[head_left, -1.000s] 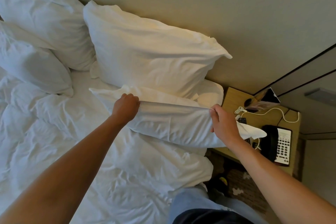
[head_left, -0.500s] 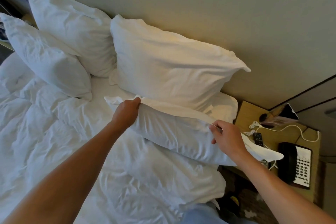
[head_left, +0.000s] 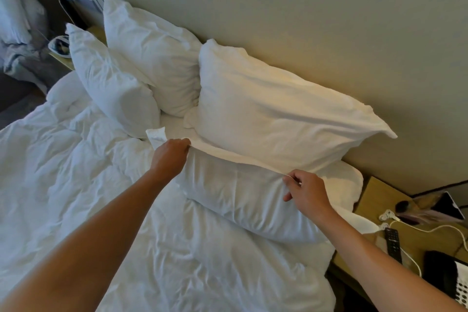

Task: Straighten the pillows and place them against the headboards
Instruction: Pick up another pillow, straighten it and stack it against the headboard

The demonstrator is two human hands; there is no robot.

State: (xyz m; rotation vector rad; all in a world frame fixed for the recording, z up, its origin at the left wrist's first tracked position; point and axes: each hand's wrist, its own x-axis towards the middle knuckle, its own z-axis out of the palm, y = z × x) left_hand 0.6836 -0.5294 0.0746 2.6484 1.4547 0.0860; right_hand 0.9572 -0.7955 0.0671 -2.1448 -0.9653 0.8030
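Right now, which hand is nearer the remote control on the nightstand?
Right. The right hand pinches the front pillow's edge just up-left of the remote control; the left hand grips the far end.

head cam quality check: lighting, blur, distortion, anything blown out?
Head view: warm light tints the upright pillow by the wall; the bedding to the left reads cool blue-white. Whites hold their creases, not clipped. Wide-angle bend curves the wall line and stretches the forearms. Both hands, left and right, stay fairly sharp on the front pillow; the far-left corner is dim and soft.
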